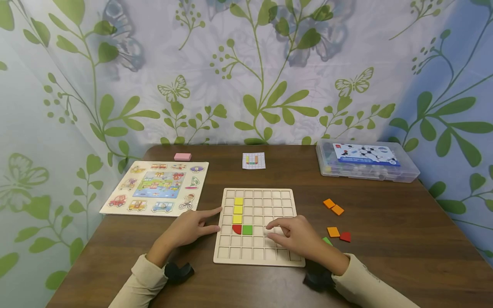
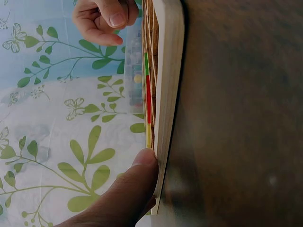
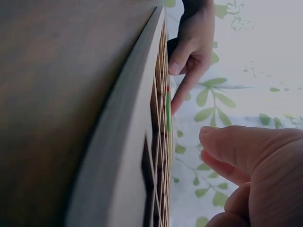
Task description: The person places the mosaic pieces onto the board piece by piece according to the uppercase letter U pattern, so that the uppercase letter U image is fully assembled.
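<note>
A wooden grid board (image 1: 260, 253) lies on the table with a column of yellow square tiles (image 1: 238, 210). Below that column sit a red quarter-round tile (image 1: 237, 229) and, beside it, a green square tile (image 1: 247, 230). My left hand (image 1: 188, 226) touches the board's left edge with the extended index finger and thumb; the left wrist view shows the thumb (image 2: 128, 182) against the rim. Over the board's right half hovers my right hand (image 1: 298, 235), thumb and index finger apart with nothing between them. In the right wrist view, the right hand (image 3: 255, 170) is above the grid.
Orange tiles (image 1: 333, 232), a red tile (image 1: 345, 237) and a partly hidden green tile (image 1: 327, 241) lie right of the board. Behind it is a pattern card (image 1: 253, 161). A picture puzzle (image 1: 127, 209), pink block (image 1: 182, 157) and plastic case (image 1: 367, 171) stand around.
</note>
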Demonstrator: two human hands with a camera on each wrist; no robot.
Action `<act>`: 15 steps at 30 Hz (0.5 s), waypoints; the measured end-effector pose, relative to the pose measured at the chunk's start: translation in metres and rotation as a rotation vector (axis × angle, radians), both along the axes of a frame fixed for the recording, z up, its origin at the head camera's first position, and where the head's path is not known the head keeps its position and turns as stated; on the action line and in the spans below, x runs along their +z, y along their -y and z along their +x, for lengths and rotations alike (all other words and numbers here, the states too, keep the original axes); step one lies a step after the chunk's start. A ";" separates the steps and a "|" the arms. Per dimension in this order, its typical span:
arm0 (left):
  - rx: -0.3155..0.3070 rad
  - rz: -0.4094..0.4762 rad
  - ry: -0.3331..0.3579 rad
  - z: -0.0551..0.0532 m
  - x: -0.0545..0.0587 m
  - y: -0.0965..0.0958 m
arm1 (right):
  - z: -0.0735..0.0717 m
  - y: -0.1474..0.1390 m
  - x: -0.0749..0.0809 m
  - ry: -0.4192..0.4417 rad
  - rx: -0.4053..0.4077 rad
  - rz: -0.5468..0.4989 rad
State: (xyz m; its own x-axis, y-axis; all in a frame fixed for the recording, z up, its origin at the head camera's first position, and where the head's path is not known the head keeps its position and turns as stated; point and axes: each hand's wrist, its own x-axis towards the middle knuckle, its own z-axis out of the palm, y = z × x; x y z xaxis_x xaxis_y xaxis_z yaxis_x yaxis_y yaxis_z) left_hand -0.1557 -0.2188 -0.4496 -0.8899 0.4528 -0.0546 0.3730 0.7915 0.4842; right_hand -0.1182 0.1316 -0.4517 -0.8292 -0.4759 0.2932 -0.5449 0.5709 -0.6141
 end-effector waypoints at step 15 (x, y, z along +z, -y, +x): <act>-0.003 0.006 0.007 0.001 0.001 -0.001 | 0.023 -0.041 -0.006 -0.051 -0.160 -0.037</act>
State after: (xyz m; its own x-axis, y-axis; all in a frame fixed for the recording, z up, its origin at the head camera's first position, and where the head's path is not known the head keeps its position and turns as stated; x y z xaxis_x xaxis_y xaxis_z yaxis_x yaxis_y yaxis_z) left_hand -0.1552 -0.2181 -0.4483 -0.8881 0.4559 -0.0583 0.3720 0.7875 0.4914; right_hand -0.0953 0.1728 -0.4578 -0.8772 -0.3271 0.3516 -0.4797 0.6304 -0.6103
